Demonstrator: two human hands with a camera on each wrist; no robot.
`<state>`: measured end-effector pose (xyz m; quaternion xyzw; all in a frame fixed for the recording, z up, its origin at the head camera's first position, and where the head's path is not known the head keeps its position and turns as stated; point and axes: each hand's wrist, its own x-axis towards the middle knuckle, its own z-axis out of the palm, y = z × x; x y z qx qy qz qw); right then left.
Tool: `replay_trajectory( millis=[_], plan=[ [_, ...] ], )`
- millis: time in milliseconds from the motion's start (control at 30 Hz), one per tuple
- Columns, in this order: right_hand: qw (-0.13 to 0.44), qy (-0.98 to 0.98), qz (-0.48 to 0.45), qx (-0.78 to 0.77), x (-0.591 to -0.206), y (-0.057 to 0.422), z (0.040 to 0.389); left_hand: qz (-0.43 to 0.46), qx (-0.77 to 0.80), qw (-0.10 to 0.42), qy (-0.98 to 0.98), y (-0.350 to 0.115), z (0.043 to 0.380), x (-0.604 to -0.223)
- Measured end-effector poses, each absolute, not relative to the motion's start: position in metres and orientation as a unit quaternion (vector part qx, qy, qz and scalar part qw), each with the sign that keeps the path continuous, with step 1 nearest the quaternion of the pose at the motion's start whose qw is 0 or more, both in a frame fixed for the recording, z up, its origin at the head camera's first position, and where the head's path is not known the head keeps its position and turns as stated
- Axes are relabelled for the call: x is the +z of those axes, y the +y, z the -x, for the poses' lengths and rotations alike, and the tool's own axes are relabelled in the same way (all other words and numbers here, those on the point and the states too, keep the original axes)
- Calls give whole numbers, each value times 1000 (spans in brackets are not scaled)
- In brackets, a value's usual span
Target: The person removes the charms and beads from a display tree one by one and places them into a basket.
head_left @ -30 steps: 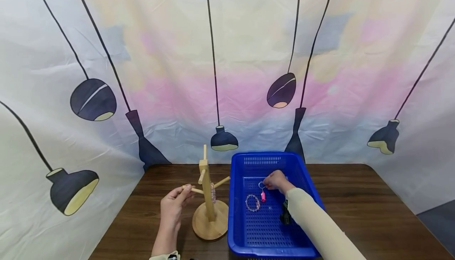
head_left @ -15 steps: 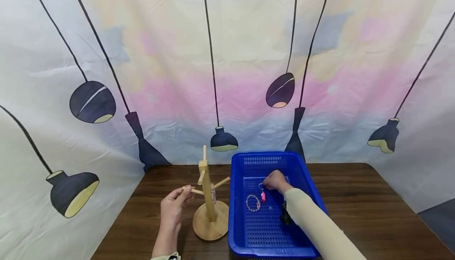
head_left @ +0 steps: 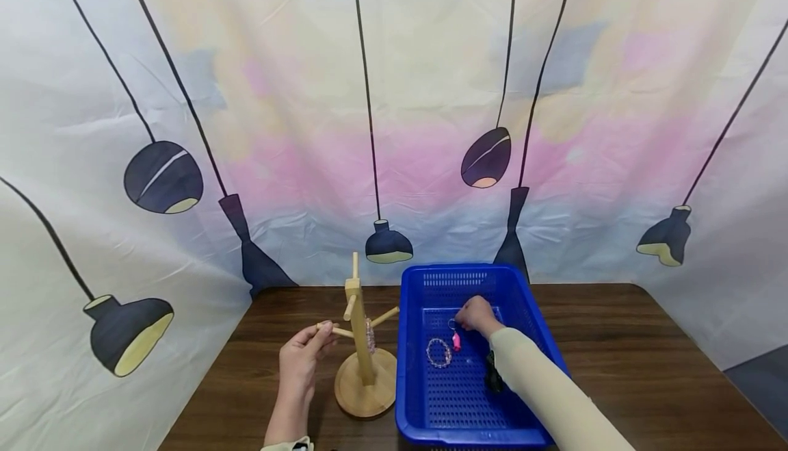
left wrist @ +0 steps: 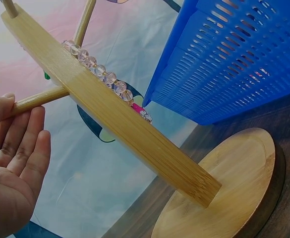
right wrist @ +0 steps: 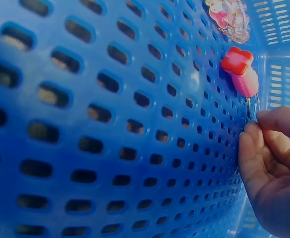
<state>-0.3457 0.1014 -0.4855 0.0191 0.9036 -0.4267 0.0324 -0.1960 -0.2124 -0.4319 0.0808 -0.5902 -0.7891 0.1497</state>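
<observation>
A person's left hand [head_left: 299, 358] pinches the tip of a peg [left wrist: 38, 100] on a wooden stand [head_left: 365, 362] between thumb and forefinger, the other fingers loosely extended, while the right hand [head_left: 477, 315], thumb and fingertips pressed together, grips a keyring [head_left: 456, 341] by its metal loop [right wrist: 249, 106] inside a blue basket [head_left: 474, 436]. The keyring's pink charm [right wrist: 245, 82] is near a beaded bracelet [head_left: 447, 358] on the basket floor; a black item [head_left: 494, 377] shows beside the right sleeve [head_left: 548, 382], partly hidden. A second bracelet [left wrist: 100, 71] hangs on another peg [head_left: 386, 315], just beside the upright [left wrist: 135, 134]. Stand and basket are side by side on a dark table [head_left: 646, 355], before a cloth [head_left: 431, 95] printed with lamps
</observation>
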Motion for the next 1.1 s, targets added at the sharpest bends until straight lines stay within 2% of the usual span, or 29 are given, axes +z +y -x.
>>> replay_trajectory(
  millis=[600, 1100],
  plan=[
    [19, 909, -7, -416, -476, 98, 334, -77, -786, 150, -594, -212, 196, -432],
    [66, 873, -18, -483, -482, 106, 341, -90, -783, 149, -597, -211, 195, -433]
  ],
)
